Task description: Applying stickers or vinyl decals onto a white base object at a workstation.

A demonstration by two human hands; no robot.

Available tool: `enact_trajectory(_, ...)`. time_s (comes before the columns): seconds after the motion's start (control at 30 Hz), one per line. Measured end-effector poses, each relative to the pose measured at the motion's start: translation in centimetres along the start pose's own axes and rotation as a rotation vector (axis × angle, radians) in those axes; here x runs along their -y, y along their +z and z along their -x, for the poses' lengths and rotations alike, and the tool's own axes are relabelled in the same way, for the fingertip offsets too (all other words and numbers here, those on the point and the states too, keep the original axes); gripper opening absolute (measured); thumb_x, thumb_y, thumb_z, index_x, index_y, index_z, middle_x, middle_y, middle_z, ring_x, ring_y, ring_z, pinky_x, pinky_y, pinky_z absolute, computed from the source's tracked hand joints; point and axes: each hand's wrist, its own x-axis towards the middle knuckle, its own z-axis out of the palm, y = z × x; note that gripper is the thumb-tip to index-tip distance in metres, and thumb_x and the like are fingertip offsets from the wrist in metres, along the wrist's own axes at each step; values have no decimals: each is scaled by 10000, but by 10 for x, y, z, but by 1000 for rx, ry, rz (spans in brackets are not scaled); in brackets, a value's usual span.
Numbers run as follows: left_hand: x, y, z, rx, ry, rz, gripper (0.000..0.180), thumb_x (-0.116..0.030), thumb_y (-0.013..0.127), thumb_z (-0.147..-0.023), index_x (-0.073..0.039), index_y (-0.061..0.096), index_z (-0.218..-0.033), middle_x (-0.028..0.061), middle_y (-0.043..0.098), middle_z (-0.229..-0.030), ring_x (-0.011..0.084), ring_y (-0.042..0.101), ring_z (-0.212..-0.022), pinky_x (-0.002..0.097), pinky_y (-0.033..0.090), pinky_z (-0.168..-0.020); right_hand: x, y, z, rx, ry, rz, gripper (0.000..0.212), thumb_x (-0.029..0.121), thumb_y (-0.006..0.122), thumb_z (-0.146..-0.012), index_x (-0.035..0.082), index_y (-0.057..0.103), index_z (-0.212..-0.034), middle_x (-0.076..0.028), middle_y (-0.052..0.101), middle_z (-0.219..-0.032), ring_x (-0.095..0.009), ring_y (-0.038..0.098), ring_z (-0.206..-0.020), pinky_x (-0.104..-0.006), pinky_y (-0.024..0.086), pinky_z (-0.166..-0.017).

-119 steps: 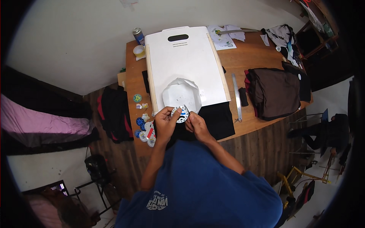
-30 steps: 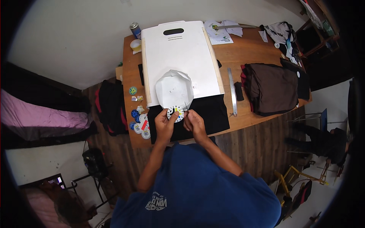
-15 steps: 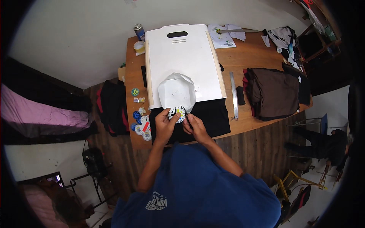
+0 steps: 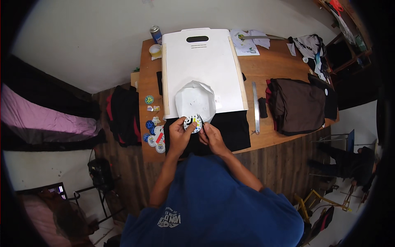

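A round white disc [image 4: 190, 118], printed in black, yellow and blue, is pinched between the thumb and fingers of my left hand [image 4: 178, 135]. My right hand [image 4: 212, 136] grips a slim dark tool [image 4: 200, 119] with a pointed end, perhaps tweezers, against the disc's right edge. Just beyond both hands sits a white paper-like bowl [image 4: 180, 102] with a few tiny dark scraps inside. It rests on a white board [image 4: 201, 61] with a handle slot. Black cloth [image 4: 230, 131] lies under the board's near edge.
Round printed pieces [image 4: 159, 147] lie at the table's left. A spray can [image 4: 156, 35] and a tub [image 4: 155, 50] stand behind them. Rightward are a metal ruler [image 4: 256, 107], folded dark garments [image 4: 296, 105] and printed papers [image 4: 245, 43]. Another person [image 4: 349, 162] is at the far right.
The view has shifted slightly, so the table and board appear a little further right. Both hands keep the same hold, with the tool still at the disc's edge.
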Motion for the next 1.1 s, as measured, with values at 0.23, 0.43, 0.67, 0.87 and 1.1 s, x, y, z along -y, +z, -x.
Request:
enact_trajectory(0.23,0,-2,-1,-4,3,-9,108,-8,634,-891,36,623,-989,54,656,-908,86,611,-832,226,481,-770,-4,-2,-5,4,-22,18,354,330,333,-1061,58,471,-881,35,319,-588,-58,266,-490,-227,283,-477)
enact_trajectory(0.43,-3,-1,-2,-16,3,-11,132,-9,638,-888,39,624,-1010,51,659,-921,83,609,-843,223,479,-775,2,3,-7,-68,-57,19,359,323,313,-1063,51,484,-902,35,312,-569,-58,267,-488,-225,287,-479)
enact_trajectory(0.67,-3,-6,-6,63,-25,-1,132,-12,642,-886,36,629,-1008,44,659,-926,73,601,-846,218,472,-775,1,0,-19,-164,-67,85,172,197,476,-1014,38,527,-970,62,399,-597,-18,322,-497,-196,253,-465)
enact_trajectory(0.87,4,-13,-12,142,-60,-72,53,-13,654,-890,17,613,-878,-11,590,-820,28,522,-760,201,418,-669,-3,2,-23,-233,-71,10,69,102,562,-964,40,539,-983,81,437,-631,11,338,-507,-182,236,-459)
enact_trajectory(1.1,-6,-3,-13,12,-52,-15,39,-2,639,-898,23,611,-907,10,616,-869,50,554,-813,211,450,-735,-9,8,-17,-263,-75,64,93,125,591,-955,40,554,-959,90,467,-686,21,353,-572,-168,259,-509)
